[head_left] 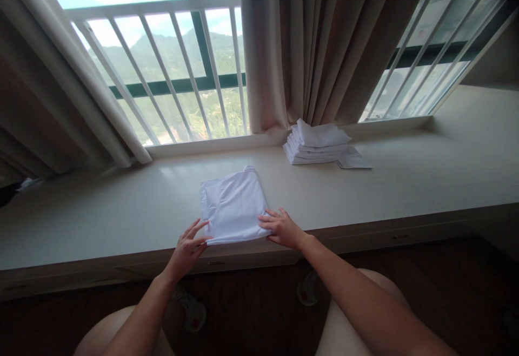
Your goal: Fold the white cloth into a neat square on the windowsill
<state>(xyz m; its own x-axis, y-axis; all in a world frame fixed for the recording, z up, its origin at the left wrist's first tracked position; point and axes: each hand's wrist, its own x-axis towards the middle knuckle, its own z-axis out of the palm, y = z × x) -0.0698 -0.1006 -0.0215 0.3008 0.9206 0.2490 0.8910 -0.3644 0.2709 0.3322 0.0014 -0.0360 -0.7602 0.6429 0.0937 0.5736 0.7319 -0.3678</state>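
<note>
A folded white cloth [235, 204] lies on the pale window ledge, its near side reaching the front edge. Soft creases run across its top, and a small bunched bit sticks up at the far right corner. My left hand [188, 248] is at the near left corner, fingers spread and tips touching the cloth. On the near right corner rests my right hand [284, 230], its fingers stretched out over the fabric. Whether either thumb is tucked under the cloth is hidden.
A stack of folded white cloths [316, 145] stands by the curtain [308, 47], with a loose flap [354, 158] beside it. The ledge [121, 210] has drawers with handles [216, 263] below. Behind it are window railings [174, 37]. My knees and shoes [192, 312] are underneath.
</note>
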